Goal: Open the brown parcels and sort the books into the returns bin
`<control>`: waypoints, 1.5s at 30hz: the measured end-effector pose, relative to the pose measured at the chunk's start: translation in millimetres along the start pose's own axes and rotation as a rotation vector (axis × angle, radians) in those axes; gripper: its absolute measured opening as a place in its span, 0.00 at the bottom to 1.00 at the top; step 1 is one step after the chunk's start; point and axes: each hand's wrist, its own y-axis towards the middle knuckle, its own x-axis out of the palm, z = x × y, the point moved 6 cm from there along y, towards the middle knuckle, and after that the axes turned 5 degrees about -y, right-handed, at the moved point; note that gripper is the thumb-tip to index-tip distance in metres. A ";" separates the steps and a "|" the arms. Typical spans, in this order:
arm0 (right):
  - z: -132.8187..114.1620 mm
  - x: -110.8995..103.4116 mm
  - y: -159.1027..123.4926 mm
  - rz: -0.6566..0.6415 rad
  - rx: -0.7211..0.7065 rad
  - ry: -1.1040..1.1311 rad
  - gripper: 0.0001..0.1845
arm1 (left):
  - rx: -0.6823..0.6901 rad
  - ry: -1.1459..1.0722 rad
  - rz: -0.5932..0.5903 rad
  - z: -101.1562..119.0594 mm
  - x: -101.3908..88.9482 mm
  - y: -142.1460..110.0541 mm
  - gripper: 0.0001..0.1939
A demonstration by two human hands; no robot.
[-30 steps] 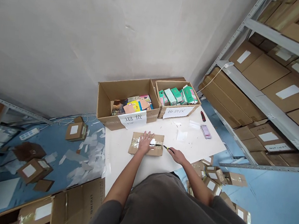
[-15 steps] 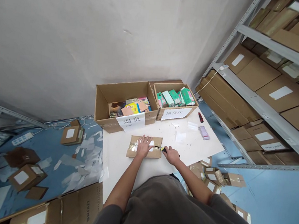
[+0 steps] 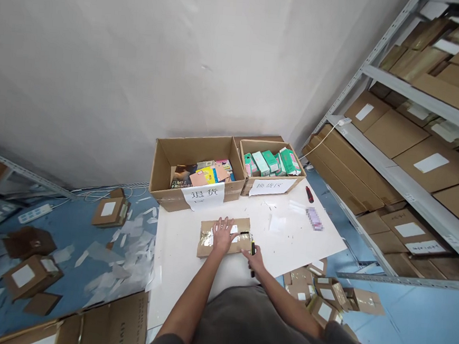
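Observation:
A small taped cardboard box [image 3: 206,227] with a white label lies on the white table [image 3: 180,295] in front of me. My left hand [image 3: 221,237] rests on top of it, fingers spread, and partly covers the label. A dark slit or strip shows in the tape to the right of that hand. Held in my right hand [image 3: 257,261] is a yellow and black box cutter [image 3: 252,248], upright along the box's right end. Its tip is too small to make out, so I cannot tell whether it touches the cardboard.
Behind stand an open carton [image 3: 167,201] of books and a smaller carton [image 3: 244,186] of green boxes. A red-and-black tool [image 3: 309,194] lies at the table's right. Loaded shelving [image 3: 390,147] rises on the right; paper scraps [image 3: 127,254] and parcels [image 3: 327,293] litter the floor.
My right hand has moved down and left with the box cutter, from the slit on top to the box's right end. The left hand stays on the box. The view has shifted slightly.

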 end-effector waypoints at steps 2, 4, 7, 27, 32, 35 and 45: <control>-13.9 21.2 10.0 0.064 -0.006 0.027 0.27 | -0.114 -0.007 0.037 -3.6 -3.8 -4.3 0.35; -35.8 18.2 28.2 0.114 -0.035 -0.025 0.28 | -0.260 -0.027 0.058 -11.6 -8.8 -13.4 0.34; -77.2 -9.9 62.2 0.191 -0.042 -0.121 0.32 | -0.375 -0.057 0.008 -16.8 -11.2 -33.5 0.33; 32.4 -62.2 30.6 0.229 -0.053 -0.068 0.32 | 0.663 0.107 -0.381 48.1 4.5 -31.8 0.46; -12.8 -50.3 49.0 0.277 0.005 -0.054 0.32 | 0.562 0.110 -0.230 37.3 -10.3 -36.7 0.38; -48.3 -42.8 68.5 0.285 0.006 -0.096 0.32 | 0.468 0.064 -0.185 29.1 -10.9 -40.1 0.31; -65.2 -49.2 56.6 0.049 -0.210 -0.043 0.23 | 0.239 0.001 -0.261 17.1 11.5 -34.8 0.44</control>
